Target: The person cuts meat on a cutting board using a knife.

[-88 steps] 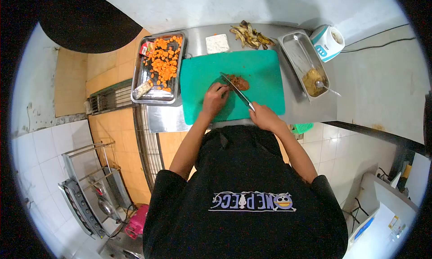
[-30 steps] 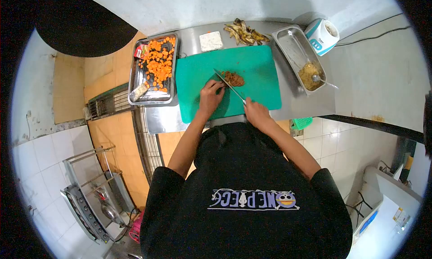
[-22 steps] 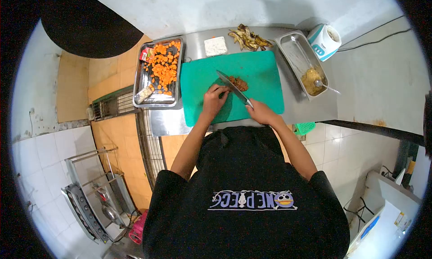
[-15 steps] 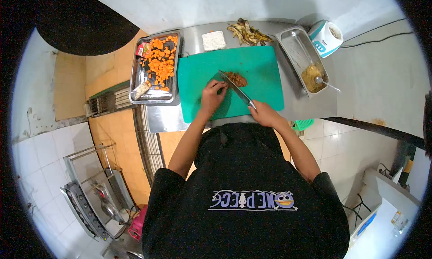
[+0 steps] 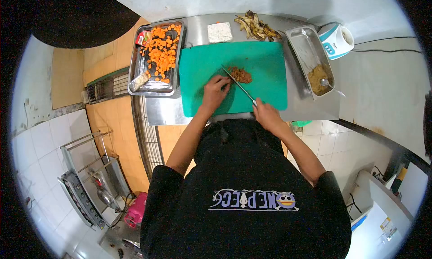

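A green cutting board [image 5: 265,61] lies on the steel table, with a small heap of chopped brown food [image 5: 240,74] near its middle. My right hand [image 5: 267,115] is closed round the handle of a knife [image 5: 240,87], whose blade slants up and left along the heap's left edge. Just left of the blade, my left hand [image 5: 216,91] rests on the board with bent fingers. Its fingertips press on a small piece beside the blade, too small and too hidden to name.
At the left, a steel tray [image 5: 133,74] holds cut carrots [image 5: 162,54], a red packet and a wrapped roll. Behind the board are a white block [image 5: 220,32] and dark peels [image 5: 256,27]. At the right stand a steel pan [image 5: 294,47] with mash and a spoon, and a white-blue appliance [image 5: 336,42].
The head view has shifted, so the table sits slightly higher in the picture. The knife still lies at the heap's left edge, its blade angle slightly changed. Both hands keep nearly the same places.
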Demonstrator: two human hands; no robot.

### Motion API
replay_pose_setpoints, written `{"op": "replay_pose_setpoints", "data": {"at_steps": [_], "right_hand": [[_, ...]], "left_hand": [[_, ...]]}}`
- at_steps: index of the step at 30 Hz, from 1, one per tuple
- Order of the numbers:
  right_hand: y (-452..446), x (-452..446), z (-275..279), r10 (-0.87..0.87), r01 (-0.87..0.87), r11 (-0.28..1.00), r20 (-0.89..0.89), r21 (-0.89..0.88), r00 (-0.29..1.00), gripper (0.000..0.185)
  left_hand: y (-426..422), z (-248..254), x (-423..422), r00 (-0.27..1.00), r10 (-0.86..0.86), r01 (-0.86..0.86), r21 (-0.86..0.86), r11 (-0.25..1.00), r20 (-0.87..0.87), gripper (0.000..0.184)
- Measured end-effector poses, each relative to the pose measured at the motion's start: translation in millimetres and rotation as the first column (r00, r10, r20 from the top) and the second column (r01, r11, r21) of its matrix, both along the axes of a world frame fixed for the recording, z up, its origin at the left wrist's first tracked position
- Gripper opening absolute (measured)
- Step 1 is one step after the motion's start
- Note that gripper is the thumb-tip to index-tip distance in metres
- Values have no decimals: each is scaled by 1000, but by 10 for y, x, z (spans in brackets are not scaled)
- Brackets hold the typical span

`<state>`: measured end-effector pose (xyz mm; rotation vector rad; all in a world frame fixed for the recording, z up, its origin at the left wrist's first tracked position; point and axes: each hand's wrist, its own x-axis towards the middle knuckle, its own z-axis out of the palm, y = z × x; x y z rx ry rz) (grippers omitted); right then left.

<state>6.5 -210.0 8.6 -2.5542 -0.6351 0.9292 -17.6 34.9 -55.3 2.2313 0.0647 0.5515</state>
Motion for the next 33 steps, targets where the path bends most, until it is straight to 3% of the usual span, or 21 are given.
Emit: {"op": "replay_pose_setpoints", "data": {"at_steps": [6,8,12,18,21,23,27,29,33], "right_hand": [[-8,180,-269,12,-11,1000,64,-16,998,35],[-132,303,-338,-11,59,966,-191,251,982,35],[-118,315,-90,-22,65,976,-203,206,979,34],[-105,64,-145,27,-33,994,57,103,998,33],[-22,-26,-141,-44,44,999,14,28,999,34],[35,15,-216,-55,58,998,93,-28,994,35],[45,145,-289,-83,82,990,12,112,996,36],[21,289,-243,-60,87,976,-135,201,989,36],[-32,153,-182,-110,113,966,-27,231,994,35]], "left_hand": [[21,-35,17,998,7,-3,63,998,-63,13],[-9,28,1,1000,12,-12,45,999,-2,14],[15,-11,17,998,2,0,25,1000,-64,14],[24,-41,18,1000,-2,3,14,1000,-13,15],[23,-16,-1,999,-31,32,22,999,-45,15],[24,-98,43,1000,-16,16,70,997,-3,14],[-38,18,6,1000,-1,1,34,999,-17,13],[-41,53,7,999,36,-37,-14,999,-40,13],[-82,43,51,997,61,-62,-10,998,-54,13]]}}
